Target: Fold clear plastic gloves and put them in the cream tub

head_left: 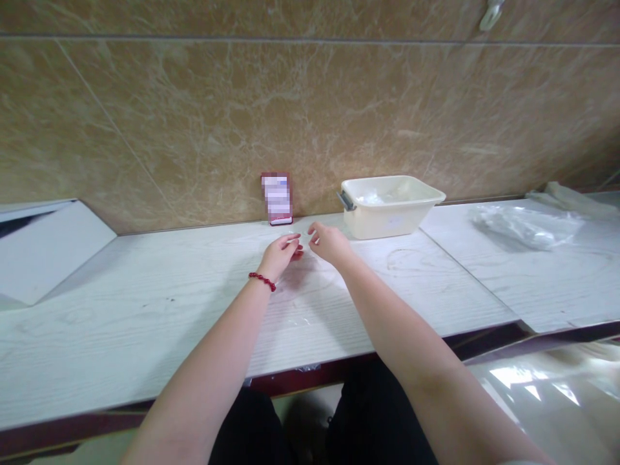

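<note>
My left hand, with a red bead bracelet at its wrist, is over the white wood-grain table, its fingers bent and slightly apart. Close to its right is my right hand, the fingers curled toward the left one. Something clear and thin seems to lie between the fingertips, too faint to make out, and I cannot tell which hand holds it. A phone-like thing with a red edge leans on the wall just behind my hands. Right of it stands a cream plastic bin with clear plastic inside.
Clear plastic bags lie on the table at the right, near a pale cloth-like bundle. A white open box is at the far left. The tiled brown wall runs along the back edge.
</note>
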Demonstrator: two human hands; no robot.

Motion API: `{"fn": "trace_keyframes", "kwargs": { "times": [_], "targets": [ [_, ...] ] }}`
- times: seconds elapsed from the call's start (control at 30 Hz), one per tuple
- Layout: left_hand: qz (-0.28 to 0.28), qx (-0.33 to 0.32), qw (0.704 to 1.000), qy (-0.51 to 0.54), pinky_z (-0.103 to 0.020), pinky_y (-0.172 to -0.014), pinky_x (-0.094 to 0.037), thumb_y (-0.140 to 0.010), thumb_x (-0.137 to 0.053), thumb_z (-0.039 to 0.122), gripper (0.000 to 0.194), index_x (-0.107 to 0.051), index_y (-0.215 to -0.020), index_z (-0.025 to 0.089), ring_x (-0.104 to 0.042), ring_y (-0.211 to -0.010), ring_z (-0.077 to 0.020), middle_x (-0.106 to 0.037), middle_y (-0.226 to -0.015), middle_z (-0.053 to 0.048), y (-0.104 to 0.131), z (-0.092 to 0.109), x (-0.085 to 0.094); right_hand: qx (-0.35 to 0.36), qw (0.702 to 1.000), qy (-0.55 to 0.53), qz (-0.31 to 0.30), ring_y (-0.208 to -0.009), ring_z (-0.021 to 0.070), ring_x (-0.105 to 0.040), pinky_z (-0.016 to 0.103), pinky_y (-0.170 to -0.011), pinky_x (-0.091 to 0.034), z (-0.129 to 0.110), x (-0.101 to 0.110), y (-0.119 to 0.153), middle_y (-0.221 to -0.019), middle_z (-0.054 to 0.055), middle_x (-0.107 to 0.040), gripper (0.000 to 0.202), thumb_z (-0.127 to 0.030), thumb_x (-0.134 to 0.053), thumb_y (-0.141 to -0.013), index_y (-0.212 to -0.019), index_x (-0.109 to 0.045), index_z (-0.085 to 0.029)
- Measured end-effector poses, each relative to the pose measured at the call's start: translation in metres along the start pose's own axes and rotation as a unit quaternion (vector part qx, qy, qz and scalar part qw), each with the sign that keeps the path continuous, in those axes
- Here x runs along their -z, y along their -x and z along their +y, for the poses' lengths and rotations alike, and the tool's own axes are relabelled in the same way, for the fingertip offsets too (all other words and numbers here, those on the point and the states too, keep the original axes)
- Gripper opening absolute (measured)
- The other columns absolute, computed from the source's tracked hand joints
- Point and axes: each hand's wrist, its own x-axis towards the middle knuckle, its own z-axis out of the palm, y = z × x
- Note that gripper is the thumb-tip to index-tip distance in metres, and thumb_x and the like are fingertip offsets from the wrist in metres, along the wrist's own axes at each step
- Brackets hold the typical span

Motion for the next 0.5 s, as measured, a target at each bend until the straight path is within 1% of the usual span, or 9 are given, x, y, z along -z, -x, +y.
{"fn": "trace_keyframes", "kwargs": {
  "times": [0.1, 0.2, 0.3, 0.5],
  "targets": [
    [-0.005, 0.008, 1.0, 0.007, -0.024, -0.061, -0.048, -0.073, -0.05, 0.028, 0.027, -0.054, -0.096, 0.015, -0.057, -0.062, -0.0094, -0.059, -0.075, -0.004, -0.0006, 0.0001, -0.0022, 0.012, 1.0, -0.003, -0.007, -0.07, 0.0116, -0.055, 0.02, -0.06, -0.036, -0.0017, -0.0031, 0.0006, -0.076, -0.002, -0.062, 0.026, -0.017, -0.048, -0.068, -0.094, -0.047, -0.022],
    [-0.004, 0.017, 1.0, -0.002, -0.024, -0.059, -0.048, -0.072, -0.051, 0.033, 0.023, -0.057, -0.085, 0.015, -0.057, -0.06, -0.0094, -0.058, -0.073, -0.004, -0.0015, -0.0021, -0.0033, 0.026, 1.0, -0.001, -0.01, -0.07, 0.0108, -0.055, 0.019, -0.059, -0.036, -0.003, -0.0054, 0.0009, -0.076, -0.003, -0.062, 0.025, -0.018, -0.049, -0.069, -0.093, -0.046, -0.023],
    [0.007, 0.021, 1.0, -0.005, -0.024, -0.058, -0.048, -0.07, -0.052, 0.036, 0.023, -0.057, -0.076, 0.014, -0.056, -0.058, -0.0096, -0.058, -0.07, -0.003, -0.0031, -0.005, -0.002, 0.031, 0.999, 0.006, -0.009, -0.068, 0.0103, -0.054, 0.019, -0.057, -0.036, -0.0044, -0.0062, 0.0014, -0.077, -0.003, -0.063, 0.025, -0.02, -0.05, -0.069, -0.093, -0.045, -0.023],
    [0.009, 0.026, 0.999, 0.025, -0.024, -0.058, -0.048, -0.069, -0.053, 0.033, 0.019, -0.055, -0.075, 0.015, -0.057, -0.058, -0.0099, -0.059, -0.068, -0.003, -0.0055, -0.0076, 0.0005, 0.035, 0.999, 0.002, -0.014, -0.069, 0.0115, -0.055, 0.019, -0.055, -0.035, -0.0087, -0.0055, 0.0031, -0.076, -0.004, -0.063, 0.024, -0.022, -0.051, -0.067, -0.09, -0.046, -0.024]
  ]
}}
